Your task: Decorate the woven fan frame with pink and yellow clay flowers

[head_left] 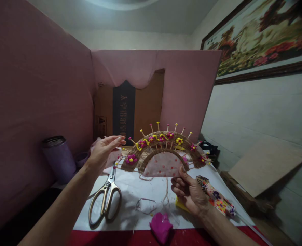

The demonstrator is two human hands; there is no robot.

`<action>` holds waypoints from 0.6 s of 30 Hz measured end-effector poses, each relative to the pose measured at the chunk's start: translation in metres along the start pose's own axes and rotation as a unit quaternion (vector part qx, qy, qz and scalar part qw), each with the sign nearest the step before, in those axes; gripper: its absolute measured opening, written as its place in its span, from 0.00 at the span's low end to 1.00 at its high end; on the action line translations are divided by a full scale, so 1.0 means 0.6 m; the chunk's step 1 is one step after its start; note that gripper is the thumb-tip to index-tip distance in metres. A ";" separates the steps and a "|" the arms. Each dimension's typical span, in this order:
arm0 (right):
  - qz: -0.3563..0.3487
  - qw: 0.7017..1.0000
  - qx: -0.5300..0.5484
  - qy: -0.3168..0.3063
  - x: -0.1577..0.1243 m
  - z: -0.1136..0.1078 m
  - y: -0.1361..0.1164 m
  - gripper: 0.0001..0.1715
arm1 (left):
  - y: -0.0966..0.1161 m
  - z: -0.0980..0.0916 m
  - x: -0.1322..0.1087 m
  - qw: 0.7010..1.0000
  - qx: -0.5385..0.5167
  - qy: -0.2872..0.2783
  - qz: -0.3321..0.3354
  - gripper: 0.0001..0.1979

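Observation:
My right hand (190, 191) grips the lower right of a fan-shaped handmade ornament (131, 167), thumb over its front. The ornament has a dotted pale half-round centre (162, 164) and an outer arch wrapped in brown twine. Pink and yellow clay flowers decorate the arch, and short sticks with coloured tips fan out from it. Left of the arch, my left hand (107, 150) has its fingers drawn together close to a pink-tipped stick; whether anything is between them is too small to make out. Below it lie scissors (105, 200) with gold-coloured handles.
A magenta clay lump (161, 227) rests near the table's red front edge. A floral-patterned item (219, 201) lies at the right, and a purple tumbler (58, 159) stands at the left. Pink panels (187, 92) and cardboard (148, 106) enclose the back.

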State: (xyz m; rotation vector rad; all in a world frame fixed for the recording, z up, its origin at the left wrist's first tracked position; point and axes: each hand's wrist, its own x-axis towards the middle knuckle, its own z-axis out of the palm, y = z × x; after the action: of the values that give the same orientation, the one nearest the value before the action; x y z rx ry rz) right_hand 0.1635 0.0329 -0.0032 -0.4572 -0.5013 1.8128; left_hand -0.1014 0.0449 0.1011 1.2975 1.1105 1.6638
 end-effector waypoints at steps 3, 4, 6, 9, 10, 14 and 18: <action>-0.001 1.000 0.003 0.004 0.000 0.000 0.000 0.24 | 0.004 0.020 0.007 0.999 -0.006 -0.043 -0.003 0.16; 0.000 1.000 0.005 0.004 0.000 0.000 0.000 0.24 | 0.002 0.025 0.008 0.998 -0.007 -0.054 -0.007 0.15; 0.002 1.000 0.011 0.003 0.001 0.000 -0.001 0.24 | -0.005 0.031 0.011 0.998 -0.004 -0.069 -0.014 0.15; 0.003 1.000 0.018 0.005 0.003 -0.001 0.000 0.25 | -0.011 0.032 0.016 0.998 0.000 -0.060 -0.019 0.14; 0.004 1.000 0.020 0.007 0.003 -0.001 0.000 0.25 | -0.012 0.031 0.017 0.998 -0.001 -0.056 -0.021 0.13; 0.002 1.000 0.022 0.007 0.005 -0.003 0.001 0.25 | -0.014 0.029 0.020 0.999 -0.003 -0.049 -0.025 0.12; 0.004 1.000 0.026 0.017 0.006 -0.004 0.005 0.25 | -0.016 0.031 0.018 0.999 -0.005 -0.046 -0.029 0.11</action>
State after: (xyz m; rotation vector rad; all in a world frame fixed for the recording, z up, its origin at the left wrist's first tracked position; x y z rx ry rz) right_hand 0.1616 0.0358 -0.0068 -0.4536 -0.4297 1.8186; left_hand -0.0854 0.0617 0.0978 1.3097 1.0733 1.5504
